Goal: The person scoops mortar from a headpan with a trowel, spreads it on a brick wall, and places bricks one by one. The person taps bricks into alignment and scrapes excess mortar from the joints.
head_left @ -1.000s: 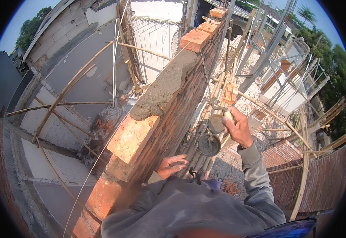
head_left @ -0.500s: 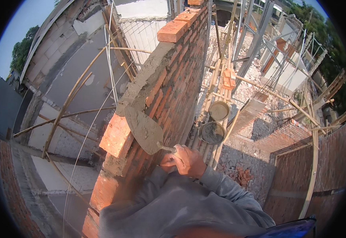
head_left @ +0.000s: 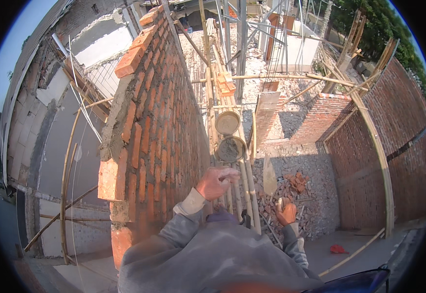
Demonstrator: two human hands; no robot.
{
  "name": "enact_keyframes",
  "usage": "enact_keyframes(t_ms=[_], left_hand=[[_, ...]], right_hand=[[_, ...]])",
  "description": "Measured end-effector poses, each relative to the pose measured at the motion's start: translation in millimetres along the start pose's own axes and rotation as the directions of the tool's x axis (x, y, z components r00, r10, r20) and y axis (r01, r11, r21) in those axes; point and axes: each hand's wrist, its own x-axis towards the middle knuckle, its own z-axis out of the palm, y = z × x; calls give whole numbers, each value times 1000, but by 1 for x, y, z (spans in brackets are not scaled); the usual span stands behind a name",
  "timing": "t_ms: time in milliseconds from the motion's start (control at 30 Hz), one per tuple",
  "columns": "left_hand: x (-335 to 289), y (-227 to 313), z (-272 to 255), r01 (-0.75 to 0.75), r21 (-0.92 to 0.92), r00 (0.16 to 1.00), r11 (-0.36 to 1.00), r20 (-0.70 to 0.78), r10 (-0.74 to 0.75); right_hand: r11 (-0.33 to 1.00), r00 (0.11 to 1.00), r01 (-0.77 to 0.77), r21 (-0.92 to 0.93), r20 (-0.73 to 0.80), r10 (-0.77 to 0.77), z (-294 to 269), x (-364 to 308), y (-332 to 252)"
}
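My right hand (head_left: 286, 212) is closed round the handle of a trowel (head_left: 270, 177), held out to the right of the bamboo walkway with its blade pointing away from me. Loosely curved and partly spread, the fingers of my left hand (head_left: 217, 182) hold nothing I can see. That hand is over the near end of the bamboo poles, just right of the brick wall (head_left: 159, 112). Grey mortar (head_left: 116, 115) coats part of the wall's top, between a brick (head_left: 111, 179) at the near end and further bricks (head_left: 129, 62) beyond.
Ahead on the bamboo poles (head_left: 250, 188) stand a mortar bucket (head_left: 230, 149), another round bucket (head_left: 227, 122) and a stack of orange bricks (head_left: 225, 84). Broken bricks (head_left: 297, 182) and rubble lie below. Another brick wall (head_left: 393, 102) rises at right, behind a bamboo pole (head_left: 376, 146).
My hands have come apart. The trowel has swung from the wall top out to the right in my right hand. My view has turned right, so the wall sits further left.
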Motion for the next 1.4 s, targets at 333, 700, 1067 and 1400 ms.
enact_keyframes(t_ms=[333, 700, 1067, 1400], left_hand=[[-2, 283, 99, -917, 9, 376, 400, 354, 856], [59, 305, 150, -874, -356, 82, 330, 561, 824], [147, -14, 271, 176, 10, 329, 984, 942, -68], [178, -99, 333, 74, 132, 187, 988, 972, -144]], right_hand=[[822, 823, -569, -40, -19, 568, 44, -234, 173], [274, 297, -938, 212, 85, 951, 145, -348, 69], [-470, -391, 18, 882, 439, 809, 209, -332, -22], [-310, -623, 409, 858, 511, 593, 266, -321, -84]])
